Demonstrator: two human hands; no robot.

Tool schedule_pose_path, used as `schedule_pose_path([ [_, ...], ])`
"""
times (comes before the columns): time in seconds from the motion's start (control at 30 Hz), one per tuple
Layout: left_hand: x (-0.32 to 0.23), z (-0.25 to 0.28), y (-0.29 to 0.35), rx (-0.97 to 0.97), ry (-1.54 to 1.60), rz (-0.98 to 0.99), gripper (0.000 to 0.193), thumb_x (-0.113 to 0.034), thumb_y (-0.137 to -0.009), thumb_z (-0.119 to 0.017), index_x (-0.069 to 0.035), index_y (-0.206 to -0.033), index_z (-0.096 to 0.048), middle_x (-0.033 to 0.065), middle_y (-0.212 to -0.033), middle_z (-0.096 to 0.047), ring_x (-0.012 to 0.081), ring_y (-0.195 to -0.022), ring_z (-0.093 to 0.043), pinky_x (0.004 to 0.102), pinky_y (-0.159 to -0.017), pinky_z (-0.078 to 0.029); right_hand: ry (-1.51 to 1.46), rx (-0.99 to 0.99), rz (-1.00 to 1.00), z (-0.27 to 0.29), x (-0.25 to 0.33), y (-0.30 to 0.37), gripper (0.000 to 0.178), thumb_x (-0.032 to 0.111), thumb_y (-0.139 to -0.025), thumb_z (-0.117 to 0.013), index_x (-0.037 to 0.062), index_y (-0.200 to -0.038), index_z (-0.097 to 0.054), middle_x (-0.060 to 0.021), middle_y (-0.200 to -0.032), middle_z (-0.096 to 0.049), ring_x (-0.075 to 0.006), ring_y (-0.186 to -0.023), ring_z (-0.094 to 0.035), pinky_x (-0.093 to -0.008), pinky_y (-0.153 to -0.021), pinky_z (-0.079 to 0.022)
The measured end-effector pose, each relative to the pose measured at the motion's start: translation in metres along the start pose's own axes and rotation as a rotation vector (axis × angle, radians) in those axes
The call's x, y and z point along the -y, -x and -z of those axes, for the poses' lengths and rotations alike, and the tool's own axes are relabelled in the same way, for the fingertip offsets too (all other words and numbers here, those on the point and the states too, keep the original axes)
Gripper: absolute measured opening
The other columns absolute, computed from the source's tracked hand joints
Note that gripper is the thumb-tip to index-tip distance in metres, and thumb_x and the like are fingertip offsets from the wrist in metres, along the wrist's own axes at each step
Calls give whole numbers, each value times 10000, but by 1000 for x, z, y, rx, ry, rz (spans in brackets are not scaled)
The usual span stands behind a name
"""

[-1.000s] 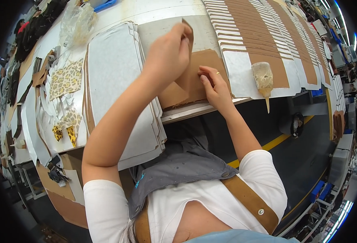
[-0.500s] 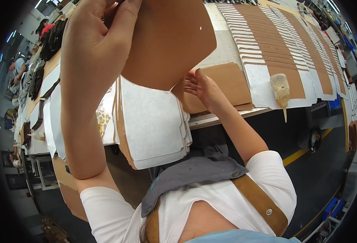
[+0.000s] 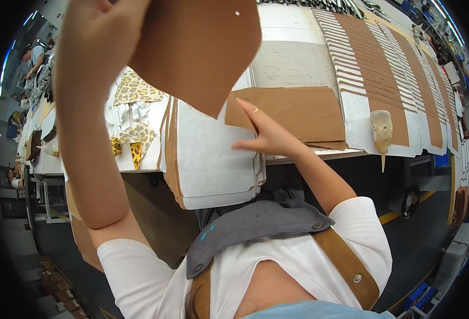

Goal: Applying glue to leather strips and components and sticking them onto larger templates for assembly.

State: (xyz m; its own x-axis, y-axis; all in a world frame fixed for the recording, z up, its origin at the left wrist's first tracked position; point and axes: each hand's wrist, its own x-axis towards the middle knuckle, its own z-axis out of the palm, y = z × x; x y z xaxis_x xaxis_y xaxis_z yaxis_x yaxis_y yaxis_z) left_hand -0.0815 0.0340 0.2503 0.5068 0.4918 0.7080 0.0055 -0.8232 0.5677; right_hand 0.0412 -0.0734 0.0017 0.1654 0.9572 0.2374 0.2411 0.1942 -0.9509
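Observation:
High at the upper left, my left hand grips a large brown sheet with a small pale mark near its top; the hand is partly cut off by the picture's edge. The sheet's lower corner hangs over a stack of white-faced panels, which juts past the table's front edge. My right hand is empty, thumb and fingers apart, above that stack's right side. Just beyond its fingers lies a pile of brown sheets.
On the right, overlapping rows of brown-and-white panels cover the worktable. A pale bottle with a pointed nozzle rests on them. Leopard-print scraps lie left of the white stack. Another person is far left.
My left hand has moved leftward and up with the brown sheet. My right hand has come away from the sheet's edge, fingers now spread. The leopard-print scraps have come into fuller view.

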Motion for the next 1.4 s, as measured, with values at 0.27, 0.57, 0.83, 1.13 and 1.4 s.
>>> schedule_pose_path([
  [0.27, 49, 89, -44, -61, -327, 113, 287, -174, -890, -547, -106, -1166, -587, 65, -1011, -653, 134, -911, -622, 229, -782, -473, -43, -256, -307, 17, -5, 5, 320, 189, -926, -486, 2, -1169, -577, -68, -803, -622, -120, -703, -539, -274, -655, -449],
  [0.57, -2, 46, -37, 85, -496, 138, 345, -164, -857, -529, -25, -1173, -533, 74, -918, -618, 136, -774, -572, 246, -679, -469, 202, -645, 384, 147, 73, 15, 370, -22, -953, -346, 15, -1283, -509, -82, -1233, -562, -124, -1136, -499, -238, -962, -385],
  [0.83, -4, 26, -8, 169, -683, -215, 419, -18, -832, -471, 110, -1225, -402, 248, -1123, -524, 298, -991, -579, 340, -819, -539, 943, -253, 133, 77, -3, 41, 477, 39, -801, -531, 53, -1276, -498, -154, -1313, -501, -282, -1245, -454, -423, -1050, -335],
  [1.13, 56, 58, -46, 233, -546, 14, 365, -263, -900, -526, -177, -1253, -559, 33, -1036, -679, 135, -968, -649, 281, -917, -469, 993, -101, 46, 57, -28, 62, 534, 53, -795, -522, 71, -1324, -445, -83, -1380, -444, -269, -1315, -359, -449, -1101, -253],
  [1.4, 55, 52, -50, 293, -470, 92, 360, -233, -916, -510, -165, -1268, -543, 37, -1037, -667, 113, -932, -646, 259, -886, -476, 1082, -96, 37, 46, -22, 72, 526, 124, -817, -549, 67, -1329, -442, -84, -1382, -441, -261, -1318, -355, -479, -1095, -239],
])
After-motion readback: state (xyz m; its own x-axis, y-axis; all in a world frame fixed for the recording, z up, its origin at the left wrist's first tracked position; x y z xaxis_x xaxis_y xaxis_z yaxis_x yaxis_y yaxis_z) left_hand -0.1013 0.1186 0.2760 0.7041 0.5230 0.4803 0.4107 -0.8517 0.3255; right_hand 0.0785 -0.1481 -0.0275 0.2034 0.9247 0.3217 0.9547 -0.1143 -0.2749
